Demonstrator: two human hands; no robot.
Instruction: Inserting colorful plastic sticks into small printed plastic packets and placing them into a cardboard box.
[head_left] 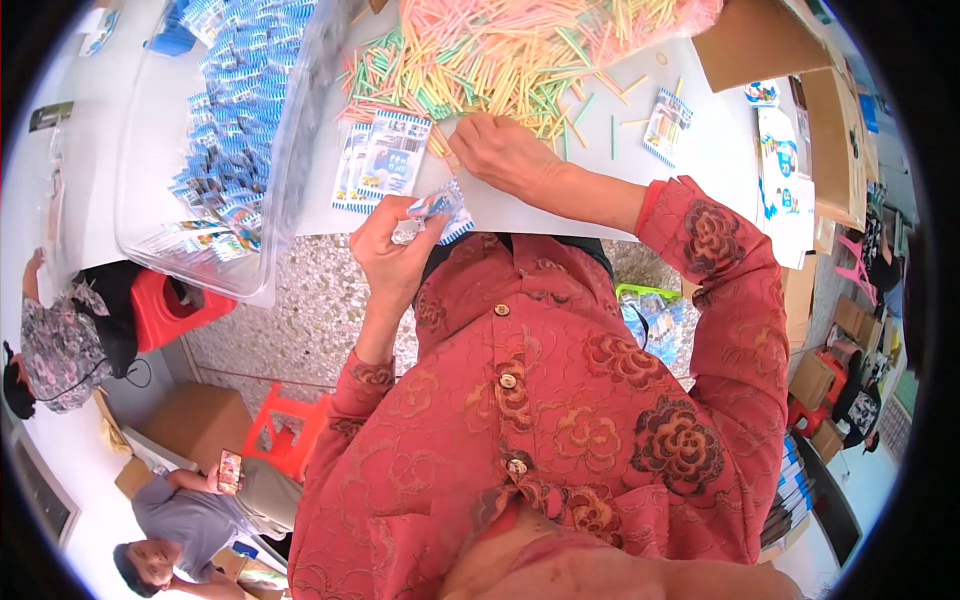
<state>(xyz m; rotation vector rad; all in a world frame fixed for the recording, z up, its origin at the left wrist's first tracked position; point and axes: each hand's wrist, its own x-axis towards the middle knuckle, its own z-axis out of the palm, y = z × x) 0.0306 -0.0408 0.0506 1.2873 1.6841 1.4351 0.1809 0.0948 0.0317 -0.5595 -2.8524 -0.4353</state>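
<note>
My left hand [390,245] is closed around a small blue-and-white packet [443,212] at the table's near edge, its top pinched between thumb and fingers. My right hand [500,155] rests at the near side of a heap of pastel sticks [480,75] in pink, yellow and green. Its fingers curl down toward the sticks, and their tips are hidden, so what they hold does not show. Just beyond my left hand, several flat blue-and-white packets [392,155] lie overlapped on the white table [490,205]. A single packet with sticks inside [667,127] lies right of my right hand.
At the left stands a clear plastic tub [283,190] full of blue packets. Open cardboard boxes [835,150] are at the right. Red stools [285,430] stand on the speckled floor. Other people are seated nearby, one holding a phone [230,472].
</note>
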